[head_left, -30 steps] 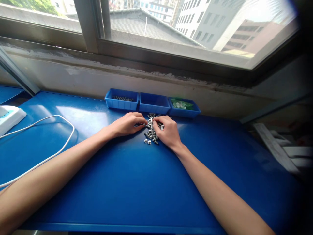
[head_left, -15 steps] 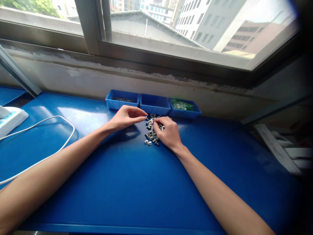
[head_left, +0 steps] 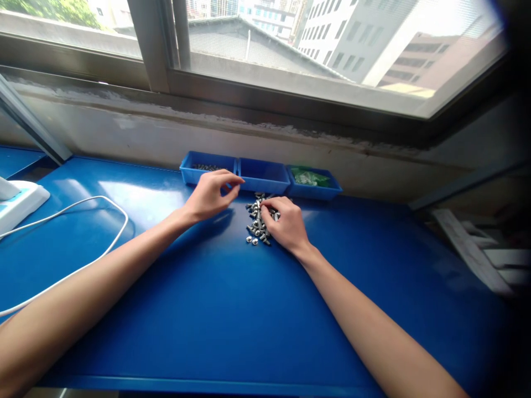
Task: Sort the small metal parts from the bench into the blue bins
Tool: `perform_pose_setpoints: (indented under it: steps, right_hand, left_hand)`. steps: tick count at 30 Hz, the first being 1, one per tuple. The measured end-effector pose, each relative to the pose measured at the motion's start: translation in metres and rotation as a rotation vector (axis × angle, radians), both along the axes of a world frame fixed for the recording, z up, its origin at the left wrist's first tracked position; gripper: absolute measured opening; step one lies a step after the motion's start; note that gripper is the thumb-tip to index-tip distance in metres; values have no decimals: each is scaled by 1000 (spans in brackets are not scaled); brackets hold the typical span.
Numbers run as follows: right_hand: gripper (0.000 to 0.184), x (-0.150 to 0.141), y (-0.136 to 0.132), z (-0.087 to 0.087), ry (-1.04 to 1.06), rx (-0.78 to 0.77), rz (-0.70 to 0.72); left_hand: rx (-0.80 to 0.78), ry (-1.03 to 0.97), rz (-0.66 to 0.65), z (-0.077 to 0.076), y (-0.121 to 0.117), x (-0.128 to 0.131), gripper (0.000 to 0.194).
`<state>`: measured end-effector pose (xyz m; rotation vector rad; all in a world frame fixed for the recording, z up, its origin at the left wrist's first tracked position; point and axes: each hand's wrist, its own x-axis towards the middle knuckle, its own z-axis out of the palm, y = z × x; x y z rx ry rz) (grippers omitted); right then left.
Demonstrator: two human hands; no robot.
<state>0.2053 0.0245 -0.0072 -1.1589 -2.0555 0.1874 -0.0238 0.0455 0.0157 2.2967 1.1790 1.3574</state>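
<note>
A loose pile of metal screws (head_left: 258,225) lies on the blue table. Over the pile rests my right hand (head_left: 286,224), its thumb and forefinger closed on a silver screw (head_left: 259,204). My left hand (head_left: 213,194) hovers left of the pile, in front of the left blue bin (head_left: 188,176). Its fingers are curled with the thumb brought close to them; whatever is between them is too small or hidden to make out. That left bin holds several small dark metal pieces (head_left: 206,167).
Beside it stand an empty-looking middle bin (head_left: 265,185) and a right bin (head_left: 319,193) with a green plastic bag (head_left: 309,177). A white cable (head_left: 120,213) and a white power strip (head_left: 25,204) lie at left. The window wall (head_left: 145,135) rises behind.
My left hand has lifted away from the pile, up and to the left, and its fingers have curled in. My right hand has stayed at the pile.
</note>
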Motion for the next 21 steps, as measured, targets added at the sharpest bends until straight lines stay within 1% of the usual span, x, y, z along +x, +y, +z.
perform_pose_setpoints:
  steps: [2, 4, 5, 7, 10, 13, 17, 19, 21]
  right_hand:
    - [13, -1, 0, 0, -4, 4, 0]
    - [13, -1, -1, 1, -5, 6, -2]
    - [13, -1, -1, 2, -5, 7, -4]
    - [13, -2, -2, 2, -2, 7, -6]
    - [14, -2, -2, 2, 0, 3, -9]
    - [14, -1, -1, 1, -5, -2, -11]
    - [14, 0, 0, -1, -11, -1, -10]
    - [14, 0, -1, -1, -11, 2, -9]
    - [14, 0, -1, -1, -12, 0, -10]
  left_hand:
    - [20, 173, -170, -5, -3, 7, 22]
    - [29, 299, -271, -10, -4, 10, 21]
    - [30, 335, -295, -13, -4, 11, 21]
    - [27, 356, -301, -17, -4, 10, 20]
    - [6, 346, -266, -21, -4, 9, 21]
    - [-30, 324, -213, -22, -4, 9, 22]
    - [-63, 245, -140, -21, -5, 8, 19]
    - [-52, 227, -147, -21, -6, 8, 20]
    - [-25, 244, -185, -20, -7, 9, 24]
